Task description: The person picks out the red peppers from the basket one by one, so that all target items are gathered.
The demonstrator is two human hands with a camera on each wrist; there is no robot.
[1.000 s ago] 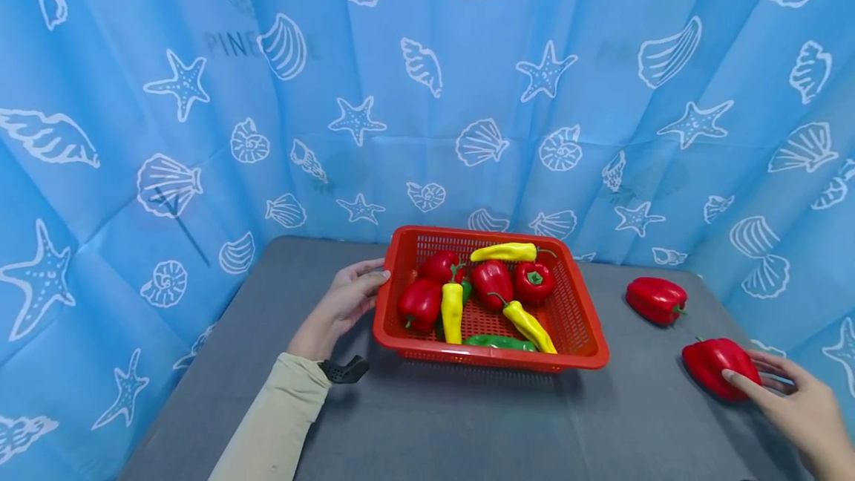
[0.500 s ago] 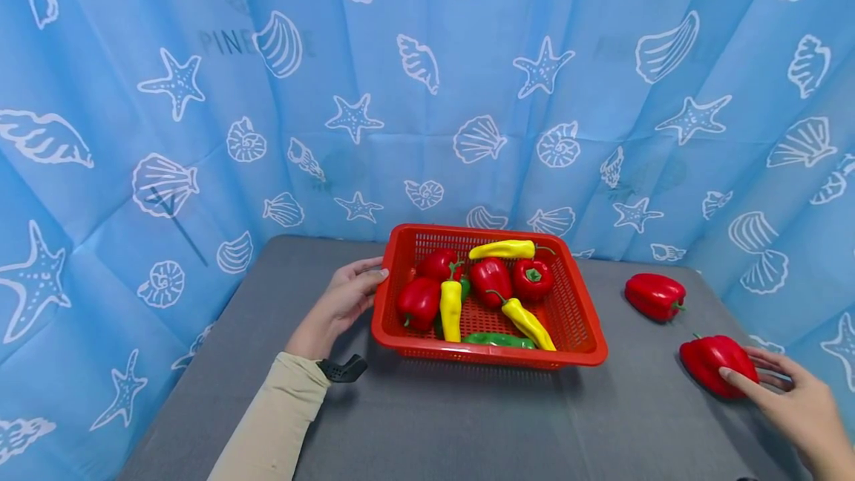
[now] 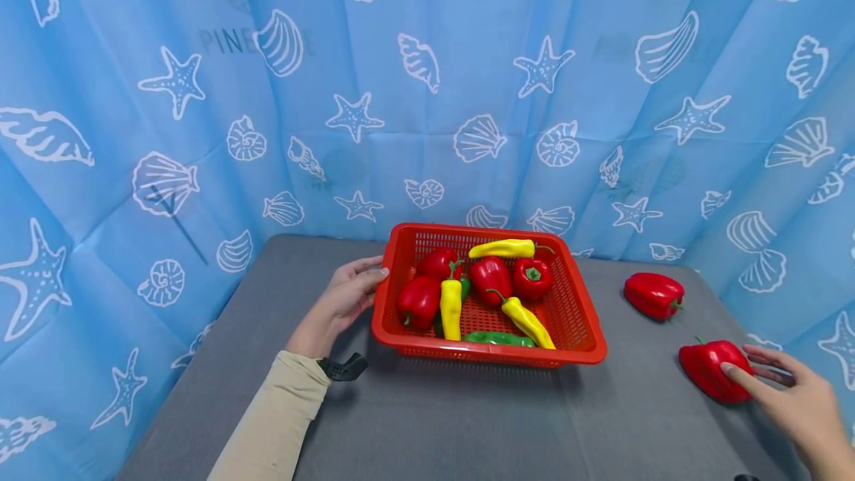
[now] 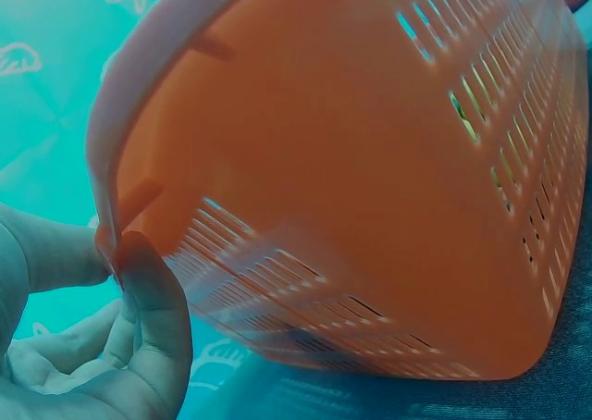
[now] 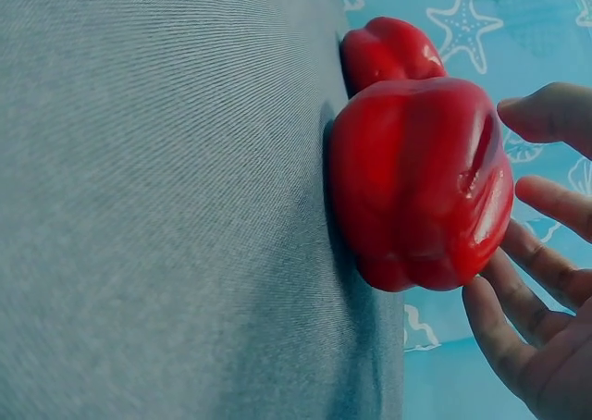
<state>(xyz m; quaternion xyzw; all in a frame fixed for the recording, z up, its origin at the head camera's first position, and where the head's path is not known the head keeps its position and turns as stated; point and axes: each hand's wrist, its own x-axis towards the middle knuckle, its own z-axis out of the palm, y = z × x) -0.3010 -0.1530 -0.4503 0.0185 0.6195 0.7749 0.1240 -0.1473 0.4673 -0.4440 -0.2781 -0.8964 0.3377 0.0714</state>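
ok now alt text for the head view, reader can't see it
A person's left hand grips the edge of a red slotted plastic basket of red, yellow and green peppers. The right hand is at a glossy red bell pepper on a grey cloth tabletop; another red pepper lies beyond.

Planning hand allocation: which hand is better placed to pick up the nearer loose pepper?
Probably right: the right hand is spread beside that red pepper, while the left hand pinches the basket, well away from it.

A glossy red pepper (image 3: 713,371) lies right of the slotted red basket (image 3: 494,352).
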